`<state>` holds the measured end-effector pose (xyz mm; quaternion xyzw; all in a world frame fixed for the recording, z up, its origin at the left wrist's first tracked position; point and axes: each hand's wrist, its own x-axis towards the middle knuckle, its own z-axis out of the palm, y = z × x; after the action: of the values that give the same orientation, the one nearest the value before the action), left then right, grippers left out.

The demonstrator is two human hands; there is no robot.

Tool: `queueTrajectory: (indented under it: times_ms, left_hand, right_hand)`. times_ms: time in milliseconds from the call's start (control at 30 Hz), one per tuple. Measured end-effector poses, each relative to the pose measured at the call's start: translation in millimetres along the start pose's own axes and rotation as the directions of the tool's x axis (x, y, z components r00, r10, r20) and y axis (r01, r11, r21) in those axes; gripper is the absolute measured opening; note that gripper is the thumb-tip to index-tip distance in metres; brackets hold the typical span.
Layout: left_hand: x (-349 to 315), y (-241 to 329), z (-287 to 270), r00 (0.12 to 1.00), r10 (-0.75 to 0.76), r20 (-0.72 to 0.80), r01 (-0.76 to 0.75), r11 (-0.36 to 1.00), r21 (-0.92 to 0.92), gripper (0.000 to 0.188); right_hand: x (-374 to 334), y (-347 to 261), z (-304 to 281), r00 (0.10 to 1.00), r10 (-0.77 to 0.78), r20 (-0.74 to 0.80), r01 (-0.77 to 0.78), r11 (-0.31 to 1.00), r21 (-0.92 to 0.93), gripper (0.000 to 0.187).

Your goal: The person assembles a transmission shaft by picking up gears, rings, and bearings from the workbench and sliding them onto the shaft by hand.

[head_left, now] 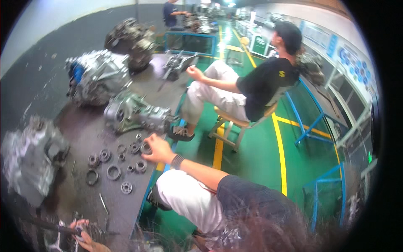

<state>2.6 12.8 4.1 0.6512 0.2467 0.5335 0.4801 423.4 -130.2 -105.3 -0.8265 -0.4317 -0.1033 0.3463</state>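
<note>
My right hand (158, 150), with dark bands at the wrist, reaches over the bench's right edge. Its fingers are closed on a small metal gear (145, 148). At the bottom left, my left hand (87, 238) curls around a gear shaft (95, 231), partly cut off by the dark rim. Between the hands lie loose parts: a gear ring (113, 171), a ball bearing (126, 187), a dark ring (92, 177), a toothed gear (141, 166) and several smaller gears and collars. A thin metal rod (103, 203) lies nearer to my left hand.
Gearbox housings (98, 77) stand along the bench's (79, 126) far and left sides; a smaller gearbox casing (136, 112) lies beyond the loose gears. A seated person (264, 84) on a stool (235, 122) is beside the bench. Another person (171, 14) stands farther back. Blue metal frames (317, 122) stand at right.
</note>
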Motion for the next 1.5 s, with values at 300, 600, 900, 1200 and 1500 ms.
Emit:
queueTrajectory:
  times_ms: [300, 600, 900, 1200, 1500]
  left_hand:
    - [28.2, -8.7, 22.2, 0.999, 0.031, -0.011, -0.031, 0.998, 0.05, 0.051]
    - [41.4, -17.4, 24.8, 0.998, 0.058, -0.015, -0.057, 0.997, 0.047, 0.05]
    - [42.9, -21.5, 23.4, 0.997, 0.076, -0.013, -0.075, 0.996, 0.043, 0.049]
    - [36.7, -27.8, 21.5, 0.997, 0.075, -0.012, -0.074, 0.997, 0.03, 0.047]
    - [31.3, -34.2, 12.1, 0.997, 0.076, -0.029, -0.076, 0.997, 0.025, 0.046]
  right_hand:
    - [17.5, 5.2, -19.5, 0.983, 0.099, 0.157, -0.1, 0.995, -0.003, 0.07]
    - [16.4, -6.4, -9.7, 0.99, 0.089, 0.11, -0.088, 0.996, -0.019, 0.067]
    - [16.1, -9.1, -3.9, 0.993, 0.093, 0.075, -0.086, 0.992, -0.097, 0.065]
    - [10.1, -6.8, -0.4, 0.995, 0.074, 0.065, -0.066, 0.991, -0.115, 0.068]
    - [8.3, -11.4, -2.2, 0.991, 0.098, 0.088, -0.091, 0.992, -0.083, 0.073]
